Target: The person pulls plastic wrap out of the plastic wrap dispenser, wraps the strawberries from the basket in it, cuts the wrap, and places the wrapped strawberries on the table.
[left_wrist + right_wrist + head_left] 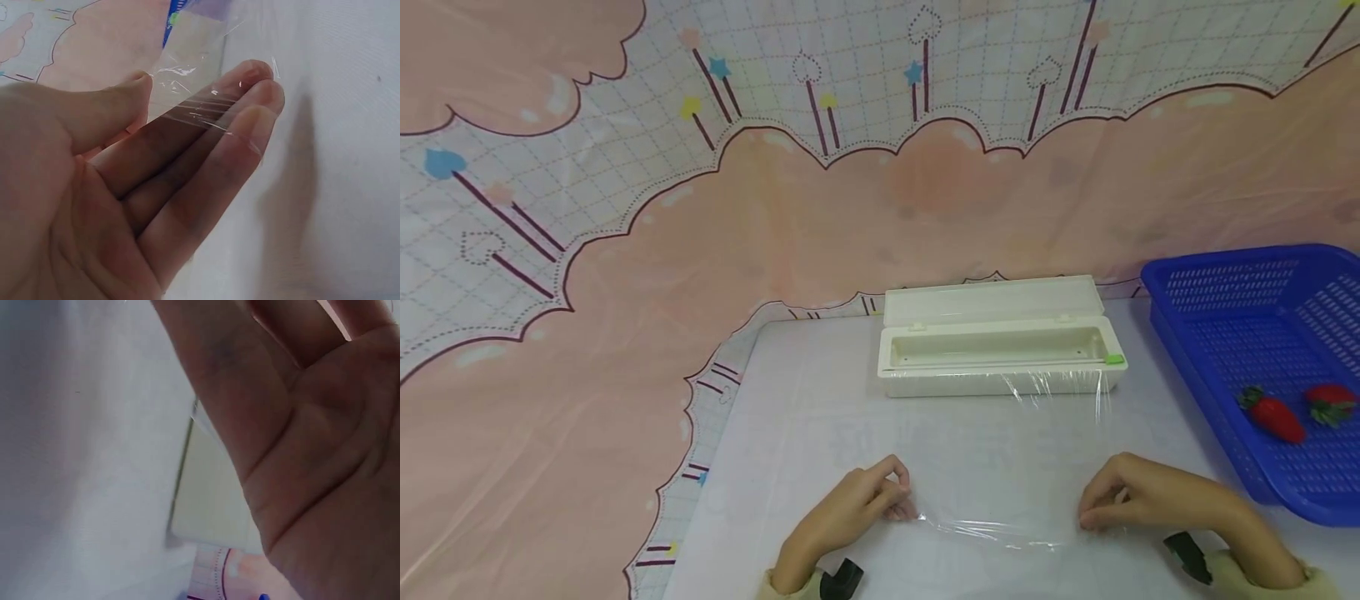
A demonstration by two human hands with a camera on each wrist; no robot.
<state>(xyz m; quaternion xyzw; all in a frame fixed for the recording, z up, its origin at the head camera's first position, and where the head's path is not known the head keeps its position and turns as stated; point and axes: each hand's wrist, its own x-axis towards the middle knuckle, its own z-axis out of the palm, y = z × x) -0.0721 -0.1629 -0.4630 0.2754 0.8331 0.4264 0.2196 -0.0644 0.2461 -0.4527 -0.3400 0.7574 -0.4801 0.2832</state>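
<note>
A sheet of clear cling film (992, 530) stretches from the front of a white dispenser box (940, 386) toward me. Its near edge is pulled out between my two hands. My left hand (859, 502) pinches the left corner between thumb and fingers; in the left wrist view the film (194, 109) lies creased across the fingertips (256, 122). At the right corner, my right hand (1138, 492) pinches the film with its fingers bent; its fingertips fall outside the right wrist view. The box's lid (992, 302) stands raised, and a green slider (1115, 359) sits at its right front end.
To the right stands a blue plastic basket (1217, 400), holding a strawberry (1277, 418) and a second strawberry (1330, 395). A white tabletop (790, 400) lies under everything. Behind and to the left hangs a pink patterned cloth (850, 225).
</note>
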